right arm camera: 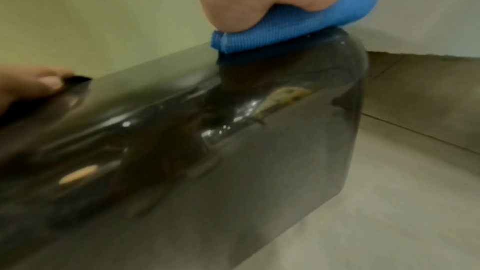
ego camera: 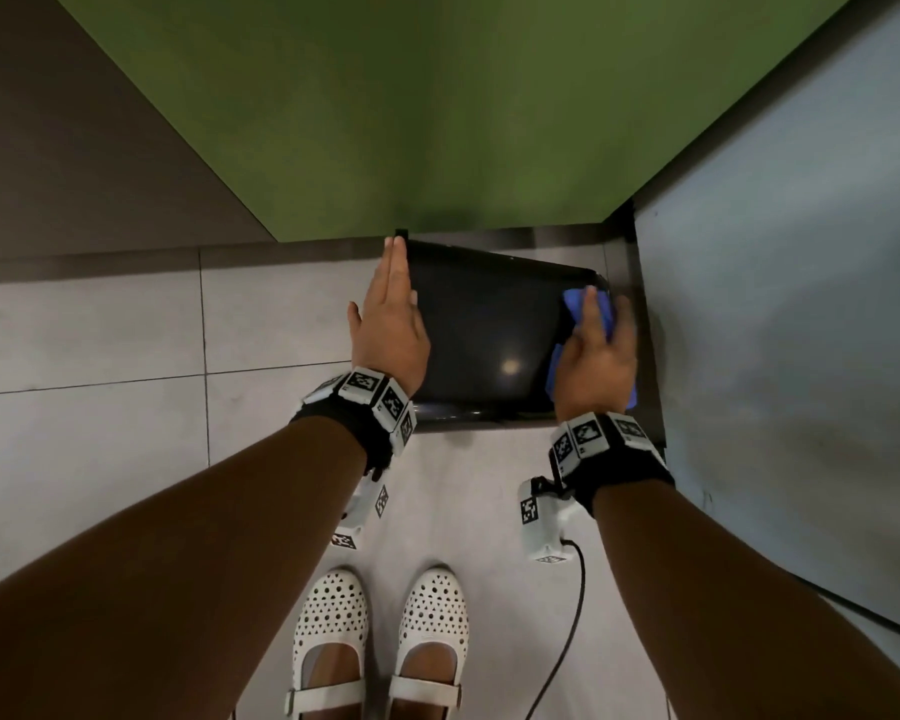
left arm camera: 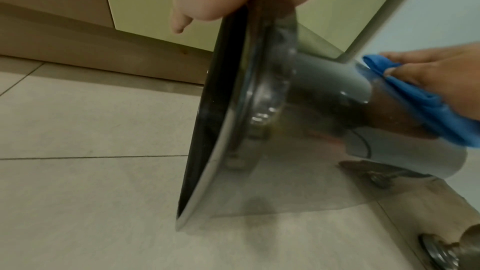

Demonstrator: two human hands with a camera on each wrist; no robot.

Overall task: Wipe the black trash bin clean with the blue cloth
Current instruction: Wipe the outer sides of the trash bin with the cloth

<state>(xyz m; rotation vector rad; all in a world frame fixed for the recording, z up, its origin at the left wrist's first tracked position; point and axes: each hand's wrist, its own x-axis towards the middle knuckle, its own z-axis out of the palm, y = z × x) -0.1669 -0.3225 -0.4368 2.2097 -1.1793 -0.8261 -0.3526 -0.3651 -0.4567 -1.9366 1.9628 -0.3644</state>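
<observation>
Pale grey floor tiles (ego camera: 100, 330) are met by a green wall (ego camera: 437, 122) and a light panel (ego camera: 801, 252), and in that corner one black trash bin (ego camera: 489, 324) is stood. Its glossy closed lid is seen to mirror a lamp and both arms. One blue cloth (ego camera: 575, 309), bunched, is pressed onto the lid's right end beneath the right hand (ego camera: 596, 363), whose fingers are laid over it. The left hand (ego camera: 391, 324) is held flat, fingers straight and together, against the lid's left edge. Two white perforated shoes (ego camera: 380, 646) are planted before the bin.
</observation>
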